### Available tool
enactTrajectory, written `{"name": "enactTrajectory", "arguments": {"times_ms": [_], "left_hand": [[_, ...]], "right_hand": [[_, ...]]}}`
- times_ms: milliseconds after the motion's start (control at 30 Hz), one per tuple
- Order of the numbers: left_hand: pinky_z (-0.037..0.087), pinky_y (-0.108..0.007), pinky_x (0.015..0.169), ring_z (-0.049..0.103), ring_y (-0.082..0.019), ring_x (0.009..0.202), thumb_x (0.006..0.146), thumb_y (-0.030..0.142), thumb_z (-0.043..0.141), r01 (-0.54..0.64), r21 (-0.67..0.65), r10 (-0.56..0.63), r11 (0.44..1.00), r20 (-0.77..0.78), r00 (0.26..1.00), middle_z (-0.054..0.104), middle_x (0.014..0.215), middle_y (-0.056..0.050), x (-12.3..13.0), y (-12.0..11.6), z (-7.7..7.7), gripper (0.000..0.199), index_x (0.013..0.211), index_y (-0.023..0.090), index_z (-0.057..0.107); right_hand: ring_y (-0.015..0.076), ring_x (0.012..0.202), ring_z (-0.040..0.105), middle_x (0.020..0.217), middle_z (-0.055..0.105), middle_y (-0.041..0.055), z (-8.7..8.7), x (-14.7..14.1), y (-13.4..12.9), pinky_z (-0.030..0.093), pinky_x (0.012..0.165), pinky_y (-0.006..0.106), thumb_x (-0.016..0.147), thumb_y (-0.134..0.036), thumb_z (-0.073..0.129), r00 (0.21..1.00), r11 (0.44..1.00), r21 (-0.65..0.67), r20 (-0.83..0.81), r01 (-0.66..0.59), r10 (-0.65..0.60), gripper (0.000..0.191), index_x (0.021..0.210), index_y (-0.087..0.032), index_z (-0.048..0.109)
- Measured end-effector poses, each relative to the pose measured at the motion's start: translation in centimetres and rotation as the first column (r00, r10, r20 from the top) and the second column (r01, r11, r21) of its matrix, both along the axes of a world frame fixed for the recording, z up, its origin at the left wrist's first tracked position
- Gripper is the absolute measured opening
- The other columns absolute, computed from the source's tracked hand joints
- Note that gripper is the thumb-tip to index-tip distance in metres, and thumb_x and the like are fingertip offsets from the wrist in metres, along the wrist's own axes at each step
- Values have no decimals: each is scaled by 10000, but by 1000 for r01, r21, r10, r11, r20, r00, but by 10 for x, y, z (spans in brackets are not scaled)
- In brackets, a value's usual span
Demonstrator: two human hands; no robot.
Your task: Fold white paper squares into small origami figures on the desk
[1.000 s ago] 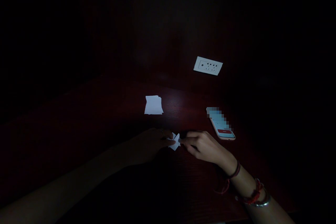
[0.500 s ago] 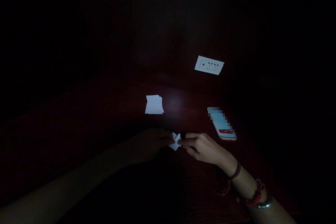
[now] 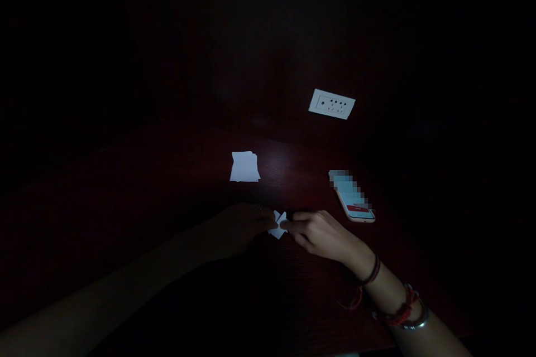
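Observation:
A small piece of folded white paper lies on the dark red table, its upper edge split into two points. My left hand, deep in shadow, has its fingertips on the paper's left side. From the right, my right hand presses a fingertip on the paper, with the other fingers bent. Both hands hold the paper between them. The undersides of the fingers are hidden. Beyond my hands lies a small stack of white paper sheets.
A phone with a lit, partly blurred screen lies right of my right hand. A white wall socket sits on the dark wall behind the table. Bracelets hang on my right wrist. Darkness hides most surroundings.
The whole view has shifted slightly, so things appear a little further left. Both hands keep their hold on the folded paper, with the right fingers barely moved.

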State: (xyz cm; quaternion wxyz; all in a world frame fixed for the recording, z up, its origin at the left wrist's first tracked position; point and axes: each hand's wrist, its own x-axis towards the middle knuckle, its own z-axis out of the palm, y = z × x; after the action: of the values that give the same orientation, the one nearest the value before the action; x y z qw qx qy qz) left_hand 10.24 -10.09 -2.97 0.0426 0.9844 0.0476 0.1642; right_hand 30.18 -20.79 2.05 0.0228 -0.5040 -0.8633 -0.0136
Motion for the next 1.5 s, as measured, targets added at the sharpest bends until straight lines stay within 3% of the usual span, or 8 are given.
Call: {"name": "enactTrajectory", "arguments": {"times_ms": [267, 433, 600, 700, 800, 1033, 1267, 1500], "left_hand": [[343, -349, 898, 441, -192, 1064, 764, 67, 449, 12, -21, -11, 1000, 34, 999, 482, 1177, -22, -2, 5, -5, 411, 1133, 247, 462], [366, -302, 877, 450, -169, 1040, 781, 55, 404, 24, -102, -17, 995, 71, 997, 462, 1175, -31, -2, -3, 7, 378, 1109, 227, 478], [410, -285, 804, 501, -166, 931, 761, 39, 415, -49, -153, 57, 987, 46, 997, 497, 1091, -43, -1, -11, 20, 380, 1105, 193, 462], [409, -267, 807, 502, -158, 936, 783, 67, 422, -28, -163, 35, 986, 36, 999, 495, 1092, -34, 0, -10, 22, 312, 1057, 196, 500], [395, -264, 842, 491, -153, 981, 797, 85, 423, 15, -157, -8, 987, 48, 999, 490, 1127, -26, -3, -7, 20, 309, 1067, 209, 508], [372, -315, 893, 442, -178, 1085, 791, 93, 420, 111, -100, -105, 989, 60, 993, 514, 1158, -27, -12, 3, 20, 378, 1143, 220, 474], [362, -328, 897, 451, -183, 1071, 794, 95, 430, 95, -75, -93, 993, 30, 995, 523, 1151, -15, -12, 2, 22, 376, 1144, 224, 474], [361, -327, 902, 454, -179, 1061, 810, 128, 444, 63, -59, -63, 996, 6, 998, 515, 1157, -27, -16, -5, 31, 354, 1145, 236, 477]], "right_hand": [[96, 674, 513, 794, 557, 6, 0, 8, 0, 343, 608, 209, 836, -181, 378, 1000, 1000, -20, -19, -7, 7, 246, 973, -213, 581], [98, 692, 519, 833, 548, 15, 0, 6, 1, 361, 630, 209, 839, -177, 372, 996, 999, 3, -81, 35, -35, 243, 960, -197, 582], [91, 726, 529, 920, 533, 19, 0, 3, 0, 388, 668, 209, 829, -172, 404, 992, 999, -39, -124, -19, 14, 271, 1045, -227, 558], [123, 835, 513, 996, 521, 34, 0, 2, 1, 389, 760, 255, 815, -197, 445, 986, 1000, 12, -163, -23, 25, 245, 1016, -224, 584], [157, 951, 468, 1047, 536, 36, 0, 2, 2, 359, 841, 314, 807, -224, 473, 981, 998, 37, -184, -60, 66, 246, 1029, -222, 578], [161, 1017, 443, 1117, 548, 28, 4, 4, 0, 344, 875, 336, 809, -211, 475, 982, 990, -39, -136, -134, 128, 292, 1094, -226, 535], [151, 1019, 455, 1114, 547, 35, 3, 5, 1, 367, 879, 305, 806, -208, 477, 971, 986, -44, -182, -163, 152, 316, 1119, -201, 520], [149, 985, 481, 1082, 550, 40, 5, 2, 1, 372, 885, 320, 808, -185, 467, 963, 993, 77, -248, -92, 109, 275, 1066, -212, 559]]}}
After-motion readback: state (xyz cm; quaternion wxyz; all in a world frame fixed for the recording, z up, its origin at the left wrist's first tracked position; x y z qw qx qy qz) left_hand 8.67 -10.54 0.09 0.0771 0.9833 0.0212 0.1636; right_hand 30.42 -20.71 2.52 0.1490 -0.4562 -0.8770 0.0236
